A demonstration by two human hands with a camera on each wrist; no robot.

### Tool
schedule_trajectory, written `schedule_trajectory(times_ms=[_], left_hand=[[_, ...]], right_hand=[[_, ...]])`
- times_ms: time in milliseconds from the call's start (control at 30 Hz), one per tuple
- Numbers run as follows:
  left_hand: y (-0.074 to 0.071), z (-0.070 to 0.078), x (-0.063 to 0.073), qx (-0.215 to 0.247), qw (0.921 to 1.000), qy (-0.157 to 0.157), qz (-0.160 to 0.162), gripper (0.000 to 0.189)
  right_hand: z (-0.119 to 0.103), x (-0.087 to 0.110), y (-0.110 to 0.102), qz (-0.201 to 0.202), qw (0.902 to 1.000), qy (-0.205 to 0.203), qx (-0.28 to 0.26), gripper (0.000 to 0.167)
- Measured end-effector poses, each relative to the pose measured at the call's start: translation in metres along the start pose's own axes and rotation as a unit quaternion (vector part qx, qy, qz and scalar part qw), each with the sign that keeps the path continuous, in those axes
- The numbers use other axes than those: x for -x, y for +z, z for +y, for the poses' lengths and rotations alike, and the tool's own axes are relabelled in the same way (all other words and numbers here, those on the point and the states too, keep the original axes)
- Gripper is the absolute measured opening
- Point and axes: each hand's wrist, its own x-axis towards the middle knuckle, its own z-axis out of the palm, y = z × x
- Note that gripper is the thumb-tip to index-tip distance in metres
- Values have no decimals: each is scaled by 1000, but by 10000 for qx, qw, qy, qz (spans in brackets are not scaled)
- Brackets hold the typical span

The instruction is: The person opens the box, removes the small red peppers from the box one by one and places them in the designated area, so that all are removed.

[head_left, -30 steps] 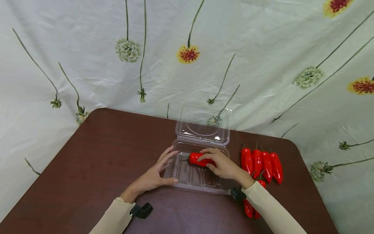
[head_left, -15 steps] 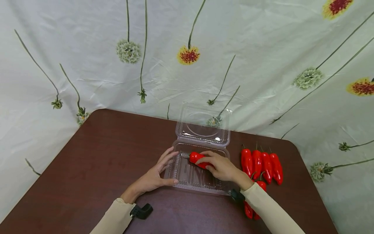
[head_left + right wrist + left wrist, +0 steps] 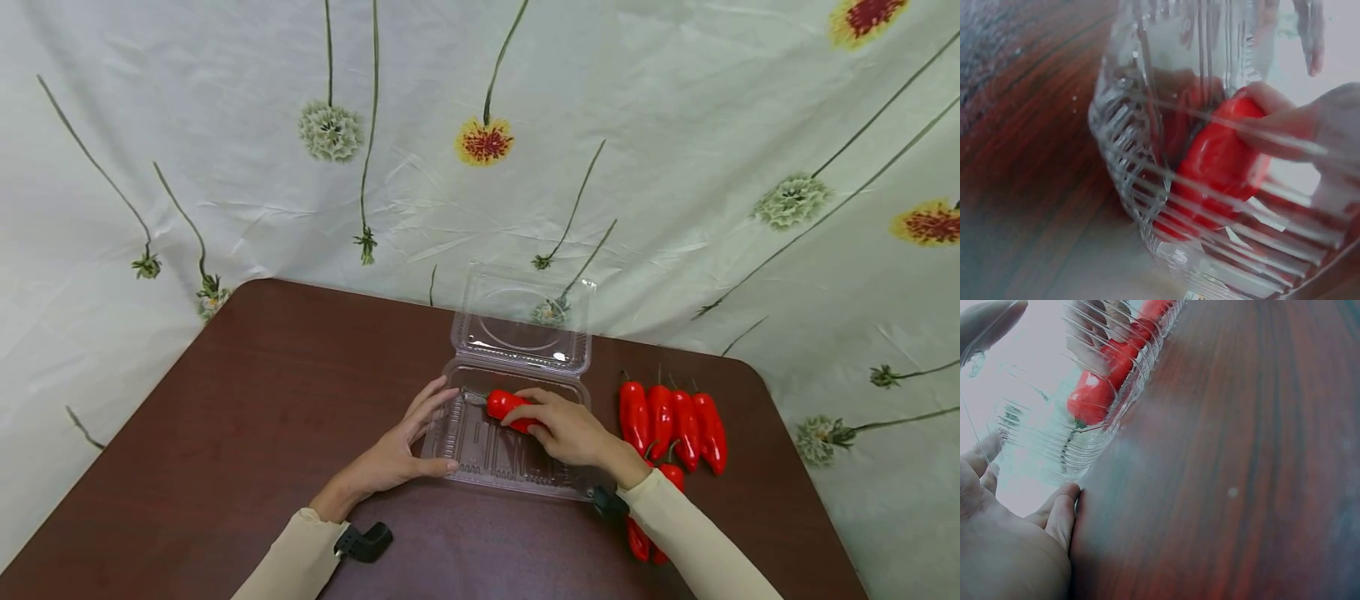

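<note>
A clear plastic clamshell box point(image 3: 517, 483) lies with its lid point(image 3: 517, 321) raised at the back. Inside its base, toward the far side, is a glossy red pepper point(image 3: 500, 403) with its green stem end pointing left. My right hand point(image 3: 568, 427) reaches in from the right and grips the pepper's body, thumb and fingers on opposite sides. In the right wrist view the pepper point(image 3: 1219, 162) shows through the ribbed wall. My left hand point(image 3: 386, 454) is at the box's left side, fingers extended and spread along the rim, thumb at the front left corner.
Several red peppers point(image 3: 660, 417) lie side by side on the brown table point(image 3: 300, 400), right of the box. More peppers point(image 3: 637, 537) lie nearer, partly hidden by my right forearm. A flower-print cloth point(image 3: 420, 192) hangs behind the table.
Over the first half second the right hand and the pepper shifted slightly, the pepper's right end tipping nearer to me. Since then they barely move. The left hand keeps its place.
</note>
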Motion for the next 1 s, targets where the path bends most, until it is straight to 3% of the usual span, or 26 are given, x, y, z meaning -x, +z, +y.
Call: schedule_trajectory(times_ms=[433,1000], left_hand=[[1,0,0,-2,10000,72,46,94],[0,-2,1,-67,9999,84,39,94]], right_hand=[[-1,0,-5,-90,9990,-46,-427,38],[-6,9,-23,349,9902,-79,-1347,36]])
